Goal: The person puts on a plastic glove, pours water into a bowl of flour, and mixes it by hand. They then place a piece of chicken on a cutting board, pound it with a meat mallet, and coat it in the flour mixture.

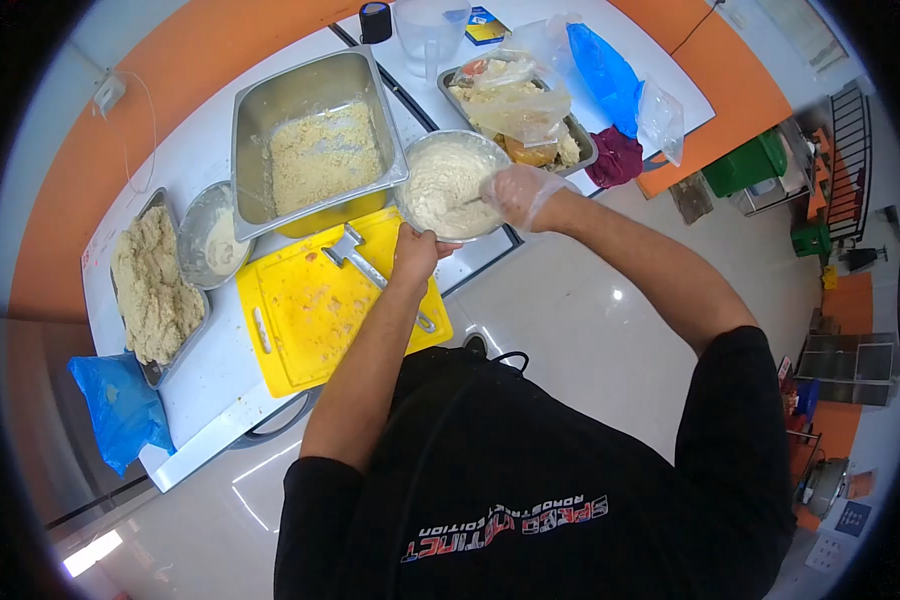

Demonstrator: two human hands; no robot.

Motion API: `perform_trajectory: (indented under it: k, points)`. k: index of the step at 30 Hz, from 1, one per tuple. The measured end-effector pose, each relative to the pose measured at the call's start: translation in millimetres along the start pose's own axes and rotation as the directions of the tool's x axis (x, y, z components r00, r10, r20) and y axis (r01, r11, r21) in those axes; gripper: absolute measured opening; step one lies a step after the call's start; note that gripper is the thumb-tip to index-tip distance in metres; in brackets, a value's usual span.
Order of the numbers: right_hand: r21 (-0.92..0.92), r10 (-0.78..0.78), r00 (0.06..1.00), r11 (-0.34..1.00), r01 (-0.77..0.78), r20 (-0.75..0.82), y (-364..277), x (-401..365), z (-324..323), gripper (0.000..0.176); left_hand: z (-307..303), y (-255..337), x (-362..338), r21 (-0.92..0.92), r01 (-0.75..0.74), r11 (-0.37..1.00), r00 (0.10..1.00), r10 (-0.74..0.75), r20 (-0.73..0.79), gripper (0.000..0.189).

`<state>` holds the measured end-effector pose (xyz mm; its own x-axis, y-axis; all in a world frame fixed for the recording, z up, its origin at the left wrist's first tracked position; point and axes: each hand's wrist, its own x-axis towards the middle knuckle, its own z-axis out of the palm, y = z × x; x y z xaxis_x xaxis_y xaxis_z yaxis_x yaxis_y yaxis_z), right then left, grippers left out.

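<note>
Black shirt fabric [570, 460] lay nearest the camera. I found the bowl [497, 150] beside the deep pan [255, 130], holding a thick, pale mixture [445, 175]; I judged it wet and largely combined, its surface not yet smooth. The left hand [419, 254] gripped the near rim. The right hand [518, 196], gloved in clear plastic, reached inside; I could not tell whether it grasped anything. Crumbs [325, 150] partly covered the pan's floor. One metal mallet [346, 245] lay on the yellow board [305, 330]; farther left, a doughy heap [150, 290] filled its tray [208, 305].

Single head-worn view, looking forward and down, near the table [213, 352], fisheye-wide
</note>
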<state>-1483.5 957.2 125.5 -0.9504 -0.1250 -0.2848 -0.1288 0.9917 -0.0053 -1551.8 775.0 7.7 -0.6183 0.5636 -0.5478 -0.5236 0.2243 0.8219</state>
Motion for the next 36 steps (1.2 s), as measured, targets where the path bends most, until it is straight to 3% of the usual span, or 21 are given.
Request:
perform_trajectory:
  k: [7,12,17,19,23,26,29,32,34,36]
  points:
    - [-0.060,0.176,0.981,0.982,-0.181,-0.087,1.2,12.5,-24.1,0.019,0.9,2.2,-1.0,0.004,0.044,0.999,0.997,-0.043,-0.066,0.038]
    - [-0.096,0.326,0.944,0.942,-0.320,0.056,-0.9,-26.8,-37.8,0.017,2.5,1.7,1.3,-0.037,0.046,0.998,0.995,-0.049,-0.084,0.040]
    - [0.090,0.202,0.971,0.973,-0.215,0.129,6.4,-34.3,6.3,0.018,0.8,-2.8,7.8,-0.037,0.029,0.999,0.999,-0.030,-0.045,0.037]
    - [0.141,0.108,0.991,0.983,-0.118,0.082,-4.5,-26.6,6.5,0.018,2.3,-3.2,8.1,-0.022,0.049,0.999,0.999,-0.049,-0.016,0.036]
    - [0.297,0.152,0.986,0.947,-0.126,-0.068,-2.4,6.4,9.0,0.020,4.0,0.6,1.7,0.002,0.025,1.000,1.000,-0.025,-0.002,0.033]
    - [0.181,0.153,0.981,0.975,-0.131,-0.116,12.2,25.0,1.1,0.022,4.4,0.0,1.3,0.004,0.024,1.000,1.000,-0.024,-0.008,0.034]
    - [0.095,0.263,0.960,0.963,-0.254,-0.093,22.9,24.4,-8.6,0.022,7.3,2.7,-0.6,-0.019,0.037,0.999,0.998,-0.038,-0.041,0.035]
    - [0.001,0.304,0.952,0.953,-0.304,-0.016,17.7,-6.8,-29.9,0.021,7.4,4.8,-3.7,-0.056,0.038,0.998,0.997,-0.042,-0.067,0.036]
    - [-0.113,0.279,0.950,0.958,-0.264,0.137,18.2,-20.4,-27.6,0.020,7.8,4.3,-2.5,-0.085,0.032,0.996,0.997,-0.037,-0.061,0.036]
    - [-0.043,0.255,0.951,0.967,-0.252,0.172,14.1,-29.2,-22.8,0.020,6.7,3.2,-2.1,-0.095,0.024,0.995,0.998,-0.029,-0.055,0.037]
